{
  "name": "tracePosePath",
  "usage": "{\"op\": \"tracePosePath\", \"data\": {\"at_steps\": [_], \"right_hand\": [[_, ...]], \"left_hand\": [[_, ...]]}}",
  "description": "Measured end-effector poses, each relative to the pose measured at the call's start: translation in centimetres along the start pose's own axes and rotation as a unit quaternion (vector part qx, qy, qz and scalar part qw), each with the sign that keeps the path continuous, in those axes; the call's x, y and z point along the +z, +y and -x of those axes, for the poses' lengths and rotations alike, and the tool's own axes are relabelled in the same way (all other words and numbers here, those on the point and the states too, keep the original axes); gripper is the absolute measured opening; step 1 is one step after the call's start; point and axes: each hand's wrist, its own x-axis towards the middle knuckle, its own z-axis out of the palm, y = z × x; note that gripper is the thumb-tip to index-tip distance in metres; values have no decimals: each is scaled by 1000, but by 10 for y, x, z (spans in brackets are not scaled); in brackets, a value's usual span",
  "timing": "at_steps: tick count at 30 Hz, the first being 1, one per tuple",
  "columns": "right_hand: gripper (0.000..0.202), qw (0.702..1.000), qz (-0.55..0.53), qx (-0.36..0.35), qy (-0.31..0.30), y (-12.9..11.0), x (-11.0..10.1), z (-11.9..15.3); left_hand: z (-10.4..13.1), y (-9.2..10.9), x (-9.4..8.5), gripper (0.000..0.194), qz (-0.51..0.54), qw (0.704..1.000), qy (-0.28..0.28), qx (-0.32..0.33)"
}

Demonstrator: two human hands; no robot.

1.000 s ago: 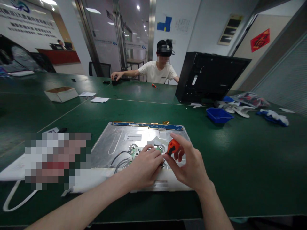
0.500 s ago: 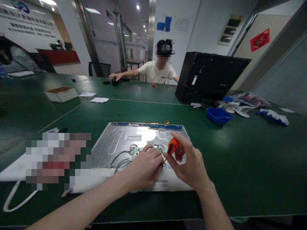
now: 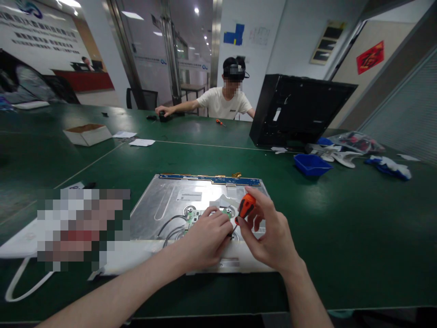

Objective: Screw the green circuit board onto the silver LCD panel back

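Head view: grips orange screwdriver (image 3: 246,206) in right hand (image 3: 273,233), slanted over metal panel (image 3: 160,200) near front edge of worktop (image 3: 348,246); rests left hand (image 3: 209,234) beside it, cannot tell whether clamped; could, from that slant, skid into green board (image 3: 192,216).

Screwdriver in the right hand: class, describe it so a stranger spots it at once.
On the green table lies a silver display panel. Over its right side, the right hand holds the orange-and-black screwdriver. Unlike the other screwdriver, lying across the table, this one is gripped.
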Motion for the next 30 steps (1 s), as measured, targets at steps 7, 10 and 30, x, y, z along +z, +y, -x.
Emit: {"op": "tracePosePath", "data": {"at_steps": [7,10,30], "right_hand": [[57,998,47,-24,31,3,2,0],[57,998,43,-27,24,2,1,0],[59,998,48,-25,27,2,0,0]], "left_hand": [[0,2,-3,18,-1,1000,-4,-4],[0,2,-3,18,-2,1000,-2,-4],[0,1,-1,17,-1,1000,2,0]]}}
